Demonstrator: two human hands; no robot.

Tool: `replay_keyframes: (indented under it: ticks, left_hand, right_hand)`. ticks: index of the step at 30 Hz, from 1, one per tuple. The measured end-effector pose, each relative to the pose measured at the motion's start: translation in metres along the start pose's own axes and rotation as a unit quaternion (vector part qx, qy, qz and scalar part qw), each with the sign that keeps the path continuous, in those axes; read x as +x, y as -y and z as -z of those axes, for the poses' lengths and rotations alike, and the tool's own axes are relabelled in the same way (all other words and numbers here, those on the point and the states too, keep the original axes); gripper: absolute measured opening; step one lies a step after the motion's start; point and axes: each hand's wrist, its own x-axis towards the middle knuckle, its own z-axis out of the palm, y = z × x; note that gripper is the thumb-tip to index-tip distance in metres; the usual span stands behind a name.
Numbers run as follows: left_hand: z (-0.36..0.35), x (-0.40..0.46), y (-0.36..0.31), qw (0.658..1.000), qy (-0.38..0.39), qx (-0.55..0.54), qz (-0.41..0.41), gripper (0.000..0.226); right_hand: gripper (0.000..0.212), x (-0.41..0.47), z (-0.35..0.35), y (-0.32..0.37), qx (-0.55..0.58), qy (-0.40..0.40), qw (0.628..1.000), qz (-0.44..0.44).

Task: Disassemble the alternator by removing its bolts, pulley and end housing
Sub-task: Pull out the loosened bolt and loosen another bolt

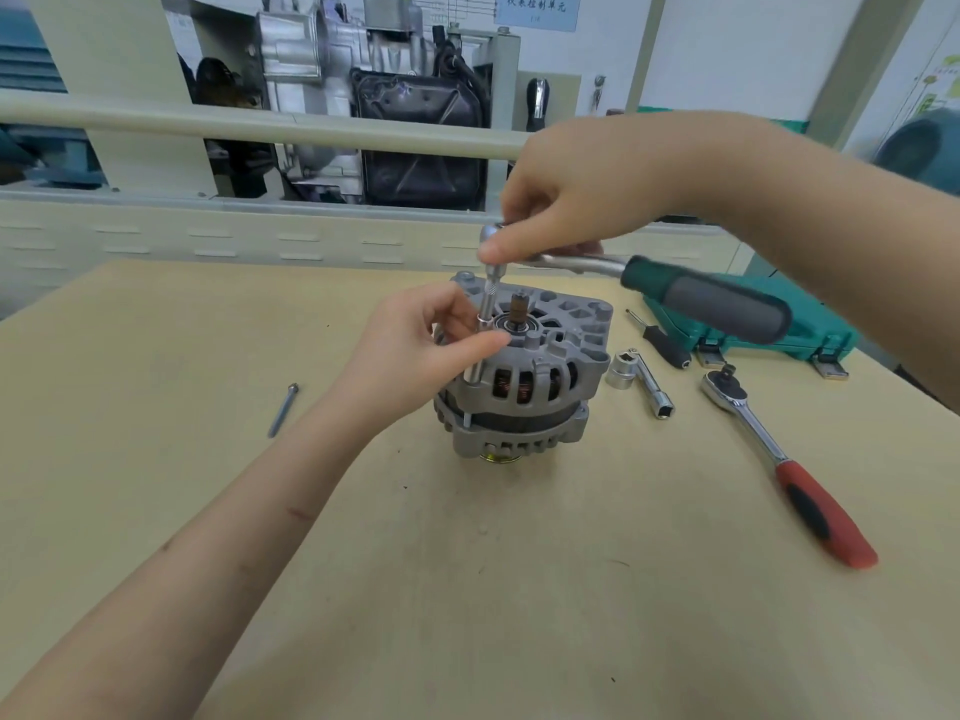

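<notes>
A silver alternator (524,376) stands on the wooden table (467,589), pulley (500,458) down and rear housing up, with copper windings showing through its slots. A long socket extension (482,335) stands upright on a through bolt at the housing's left edge. My left hand (431,345) pinches the extension's lower part between thumb and fingers. My right hand (571,200) grips the head of a ratchet (524,252) on top of the extension, thumb pressed on it. The ratchet's green and grey handle (711,298) points right. One long removed bolt (283,410) lies on the table to the left.
To the right of the alternator lie a loose socket (621,371), a slim socket bar (652,389) and a red-handled ratchet (789,467). A green tool case (753,335) and a black-handled driver (660,340) sit further back right. An engine display stands behind the table's far edge.
</notes>
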Motion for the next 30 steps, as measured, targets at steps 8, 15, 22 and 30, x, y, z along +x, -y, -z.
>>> replay_keyframes:
  ticks: [8, 15, 22, 30]
  left_hand:
    - [0.009, 0.000, -0.005, 0.996, 0.092, -0.014, 0.016, 0.018]
    - [0.005, 0.000, -0.002, 0.999, 0.024, 0.013, 0.024, 0.024]
    - [0.006, -0.002, -0.007, 0.999, 0.035, 0.040, 0.013, 0.016]
    - [0.010, 0.002, -0.003, 0.998, 0.055, -0.013, 0.031, 0.019]
  right_hand:
    - [0.055, 0.000, 0.007, 0.004, -0.020, 0.035, 0.998, 0.049]
    - [0.056, 0.001, 0.008, 0.010, -0.007, 0.025, 0.999, 0.031]
    - [0.057, 0.004, 0.006, 0.009, -0.044, 0.017, 0.999, 0.020]
    - [0.055, 0.003, 0.009, 0.012, -0.028, 0.034, 0.997, 0.062]
